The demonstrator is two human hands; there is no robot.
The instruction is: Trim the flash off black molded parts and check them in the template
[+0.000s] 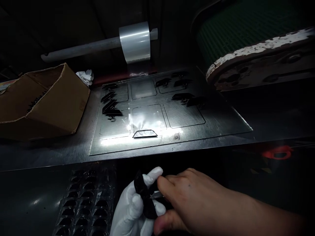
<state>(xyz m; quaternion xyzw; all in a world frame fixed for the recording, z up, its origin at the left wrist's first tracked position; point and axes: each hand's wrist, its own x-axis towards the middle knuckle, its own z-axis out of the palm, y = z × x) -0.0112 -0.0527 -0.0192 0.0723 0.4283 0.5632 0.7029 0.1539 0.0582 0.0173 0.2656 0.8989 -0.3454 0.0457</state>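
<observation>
My left hand (133, 206), in a white glove, is closed round a small black part (147, 200), tilted in front of the bench edge. My bare right hand (182, 196) is closed on a small knife; only its pale pointed blade (156, 195) shows past the fingers. The blade tip is at the middle of the black part, though I cannot tell whether it touches. Above my hands, a trapezoid-shaped black part (145, 133) with a shiny face lies on a clear sheet (118, 144). Several more black parts (112, 109) lie at its left and right.
A cardboard box (71, 101) with dark pieces inside stands at the left. Lower left, a clear plastic tray (83, 200) holds several black parts. A film roll (135, 42) hangs on a bar behind. A green conveyor belt (236, 32) overhangs the right. Something orange (277, 152) lies below the bench edge.
</observation>
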